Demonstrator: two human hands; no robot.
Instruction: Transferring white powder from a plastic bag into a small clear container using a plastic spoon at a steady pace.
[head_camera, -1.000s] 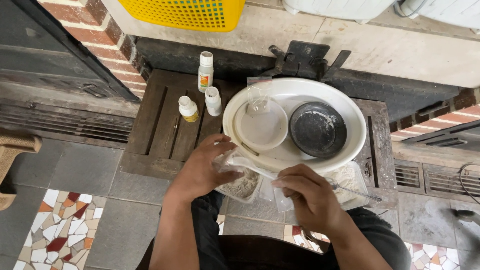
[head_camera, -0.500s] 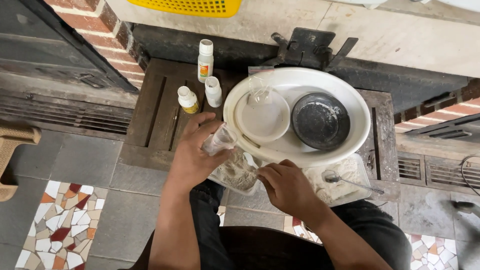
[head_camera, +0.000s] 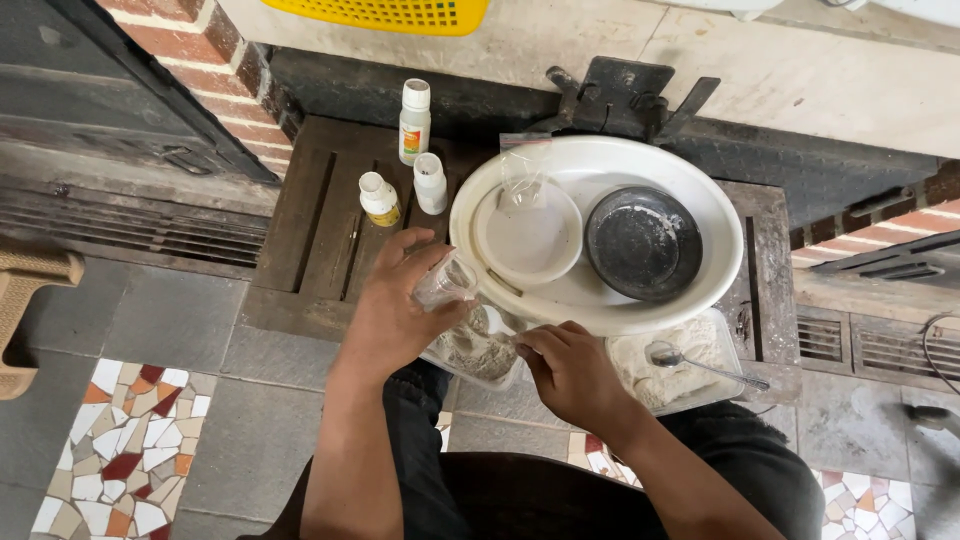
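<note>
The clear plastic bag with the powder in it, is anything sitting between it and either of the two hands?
Nothing visible does. The left hand already grips the clear plastic bag near its top, and the right hand touches its lower edge. The bag sits just in front of the white basin.

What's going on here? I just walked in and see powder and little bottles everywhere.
A person crouches over a wooden platform. Their left hand holds a small clear container tilted over a clear bag of greyish powder, while the right hand pinches the bag's edge. A tray of white powder with a spoon sits to the right. Behind lies a big white basin holding a white plate and a dark bowl. Three small white bottles stand to the left.
</note>
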